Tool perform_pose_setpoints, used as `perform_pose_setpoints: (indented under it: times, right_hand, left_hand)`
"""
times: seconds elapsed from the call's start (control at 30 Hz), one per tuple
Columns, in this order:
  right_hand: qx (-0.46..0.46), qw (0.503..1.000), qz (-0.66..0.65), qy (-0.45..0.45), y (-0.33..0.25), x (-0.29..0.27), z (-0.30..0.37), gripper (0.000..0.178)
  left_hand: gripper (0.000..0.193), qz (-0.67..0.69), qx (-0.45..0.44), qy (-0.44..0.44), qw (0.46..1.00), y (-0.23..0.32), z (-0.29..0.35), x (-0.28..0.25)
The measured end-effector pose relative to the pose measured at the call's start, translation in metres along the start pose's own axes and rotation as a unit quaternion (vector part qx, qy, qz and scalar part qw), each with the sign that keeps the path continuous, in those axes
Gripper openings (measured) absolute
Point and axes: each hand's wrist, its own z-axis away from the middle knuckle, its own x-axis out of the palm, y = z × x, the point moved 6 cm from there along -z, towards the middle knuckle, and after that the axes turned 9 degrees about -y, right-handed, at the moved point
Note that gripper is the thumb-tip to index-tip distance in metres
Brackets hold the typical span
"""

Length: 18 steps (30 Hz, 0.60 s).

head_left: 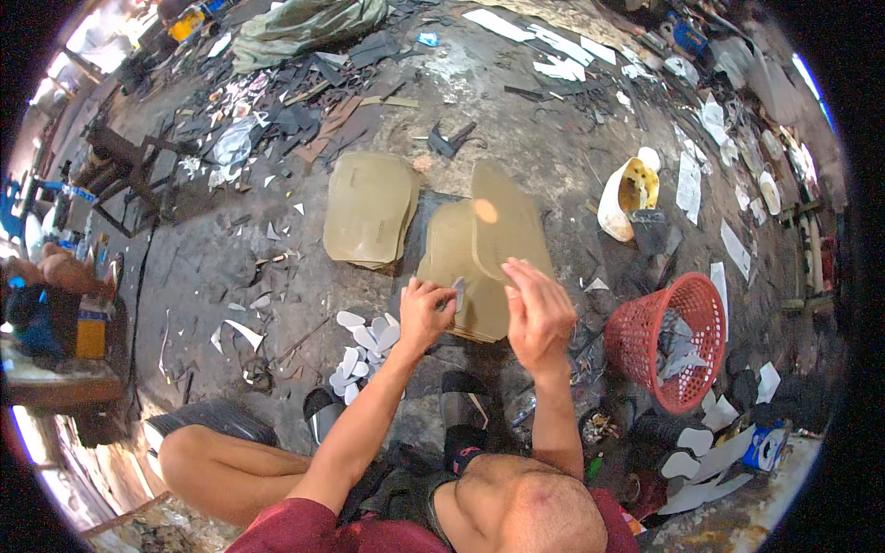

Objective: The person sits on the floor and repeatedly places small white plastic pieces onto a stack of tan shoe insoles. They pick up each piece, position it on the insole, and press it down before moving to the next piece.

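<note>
Far on my left I see a person's arm (51, 269) by a low wooden stand, not mine. Next comes the dirty grey floor (212, 267) with dark scraps all over it. A flat tan sheet pile (369, 210) lies on the floor, just left of the middle. Below it sits a little heap of white cut shapes (364, 350), close to my left knee. My left hand (424, 313) is curled around a small grey tool (458, 293), and the tool touches the tan sheet (479, 249) in the middle. That sheet lies on the floor right in front of me, and one part of it lifts up and looks blurry. My right hand (537, 313) is held just above the near edge of this sheet with the fingers loosely bent; I cannot tell if it grips anything. The two hands are close but apart. Further right is a white and yellow jug (627, 195), then a red basket (671, 341) with pale scraps inside. White cut pieces (710, 461) lie near it.
</note>
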Motion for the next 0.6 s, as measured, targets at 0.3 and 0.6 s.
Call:
perform_pose_setpoints:
  times: [0.3,0.6]
  right_hand:
    - [-0.050,0.993,0.056,-0.091,0.021,0.109,0.048,0.029]
    - [0.037,0.990,-0.031,-0.132,0.035,0.093,0.020,0.025]
  left_hand:
    - [0.022,-0.192,0.120,-0.023,0.974,0.012,0.012,-0.012]
    - [0.028,-0.145,0.045,-0.023,0.988,0.006,0.011,-0.009]
